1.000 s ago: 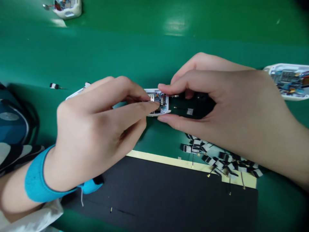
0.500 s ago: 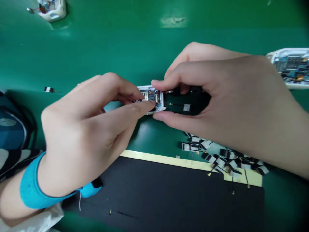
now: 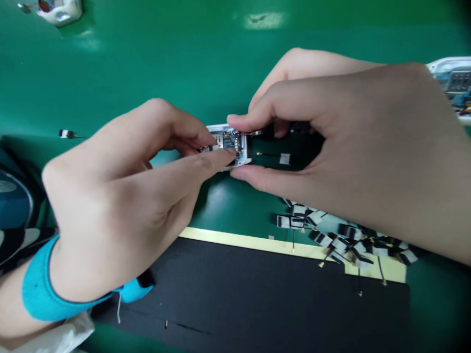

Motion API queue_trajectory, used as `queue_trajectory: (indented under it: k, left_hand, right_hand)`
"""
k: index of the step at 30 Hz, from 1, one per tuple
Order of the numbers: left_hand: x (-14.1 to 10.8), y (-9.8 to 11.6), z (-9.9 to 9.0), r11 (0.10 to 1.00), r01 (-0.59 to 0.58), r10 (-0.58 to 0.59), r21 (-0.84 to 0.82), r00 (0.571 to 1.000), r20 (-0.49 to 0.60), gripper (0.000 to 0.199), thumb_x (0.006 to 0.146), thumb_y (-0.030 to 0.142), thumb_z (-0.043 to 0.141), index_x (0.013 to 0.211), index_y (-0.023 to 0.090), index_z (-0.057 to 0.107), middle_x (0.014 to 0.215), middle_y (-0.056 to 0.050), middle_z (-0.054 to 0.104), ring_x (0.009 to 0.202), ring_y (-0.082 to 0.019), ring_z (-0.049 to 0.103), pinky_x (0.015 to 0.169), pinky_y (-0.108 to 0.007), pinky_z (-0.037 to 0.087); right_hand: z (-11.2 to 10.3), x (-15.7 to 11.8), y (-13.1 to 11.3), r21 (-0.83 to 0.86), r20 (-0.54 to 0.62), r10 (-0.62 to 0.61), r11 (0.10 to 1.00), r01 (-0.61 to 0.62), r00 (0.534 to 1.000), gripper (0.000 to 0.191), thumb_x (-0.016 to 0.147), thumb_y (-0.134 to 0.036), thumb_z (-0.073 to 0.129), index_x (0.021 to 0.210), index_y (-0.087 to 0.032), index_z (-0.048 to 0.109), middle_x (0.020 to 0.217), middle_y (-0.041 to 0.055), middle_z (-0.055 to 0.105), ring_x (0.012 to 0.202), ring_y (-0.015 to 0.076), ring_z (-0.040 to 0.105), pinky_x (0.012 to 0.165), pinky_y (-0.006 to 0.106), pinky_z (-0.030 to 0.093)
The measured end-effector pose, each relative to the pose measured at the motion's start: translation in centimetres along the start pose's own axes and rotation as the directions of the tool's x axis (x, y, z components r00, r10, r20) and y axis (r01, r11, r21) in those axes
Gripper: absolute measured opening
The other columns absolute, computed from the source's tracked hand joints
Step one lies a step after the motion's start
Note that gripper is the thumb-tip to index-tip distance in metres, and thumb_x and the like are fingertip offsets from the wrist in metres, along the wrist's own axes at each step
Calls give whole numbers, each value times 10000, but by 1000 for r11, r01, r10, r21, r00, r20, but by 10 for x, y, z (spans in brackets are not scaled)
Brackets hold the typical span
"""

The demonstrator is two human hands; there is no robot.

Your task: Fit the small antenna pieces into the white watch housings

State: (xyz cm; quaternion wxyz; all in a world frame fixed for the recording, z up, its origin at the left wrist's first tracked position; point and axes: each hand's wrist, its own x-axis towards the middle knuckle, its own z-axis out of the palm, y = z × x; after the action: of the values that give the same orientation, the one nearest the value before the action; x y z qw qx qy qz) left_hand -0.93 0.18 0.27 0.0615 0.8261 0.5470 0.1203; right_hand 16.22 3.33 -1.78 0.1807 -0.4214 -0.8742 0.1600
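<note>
Gripping of a white-framed handset (image 3: 228,142) was recorded above the green workbench (image 3: 184,63), between both hands, its circuit board (image 3: 232,140) exposed. By the right hand (image 3: 360,142), the handset's end was pinched between index finger and thumb, the other fingers being curled behind. By the left hand (image 3: 110,196), fingers and thumb were drawn together over the board; whether anything was pinched could not be told. A blue wristband (image 3: 37,289) was worn on the left wrist. Beyond the handset, a black panel (image 3: 301,147) was seen beneath the right hand, a thin lead with a white tag (image 3: 283,158) lying across it. Also listed: a heap of black-and-white flat antennas (image 3: 342,240), a black mat (image 3: 257,294) edged with pale yellow tape (image 3: 257,245), and two further white handsets (image 3: 59,10) (image 3: 452,81).
</note>
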Motion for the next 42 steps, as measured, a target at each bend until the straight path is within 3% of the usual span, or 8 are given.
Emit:
queue_trajectory:
  k: [6,14,17,21,27,34,42]
  left_hand:
    - [1,2,-1,999,29,-30,15,999,23,203,814,339,465,843,280,657,863,-35,622,716,-161,559,568,-297,389]
    - [2,1,-1,995,95,-97,39,993,64,222,805,383,454,835,298,657,870,-23,623,744,-183,571,581,-320,393]
    - [1,3,-2,997,49,-53,66,997,58,243,814,355,437,793,279,667,819,-23,622,700,-163,570,534,-292,377]
    - [0,2,-2,993,-67,70,97,997,-31,252,827,321,420,808,255,663,813,-5,599,697,-128,558,562,-270,387]
    - [-1,-2,1,983,-127,128,137,992,-4,236,835,255,417,892,218,643,875,-32,578,736,-133,554,602,-272,413]
    - [-5,-5,1,952,-260,277,164,957,-88,169,821,205,458,872,211,619,819,-31,575,735,-134,537,612,-257,434]
    - [-6,-11,7,946,-294,310,138,944,-116,179,822,177,448,908,238,592,862,-19,565,746,-128,536,616,-243,431]
  right_hand:
    - [-6,0,-7,11,71,70,997,-71,995,229,736,-281,584,930,-164,610,938,23,549,812,168,531,541,244,289]
    - [-1,-1,0,26,-2,19,999,-19,1000,200,728,-297,582,890,-183,615,894,13,562,765,150,534,514,242,281]
    - [3,-1,5,67,-40,-24,997,27,999,188,704,-298,589,850,-182,615,876,16,559,726,147,530,490,244,289]
    - [7,1,7,117,-23,-28,993,30,999,179,701,-284,586,852,-189,602,882,12,544,724,138,524,509,248,328]
    - [7,2,6,158,-1,-1,987,1,1000,201,707,-303,593,867,-182,603,880,18,534,732,141,522,548,255,368]
    - [7,2,7,264,9,-21,964,18,1000,215,695,-282,610,867,-156,581,877,38,515,771,155,517,615,276,417]
    - [8,3,6,316,-9,-33,948,34,999,156,687,-242,583,825,-171,564,863,29,527,791,142,511,655,258,422]
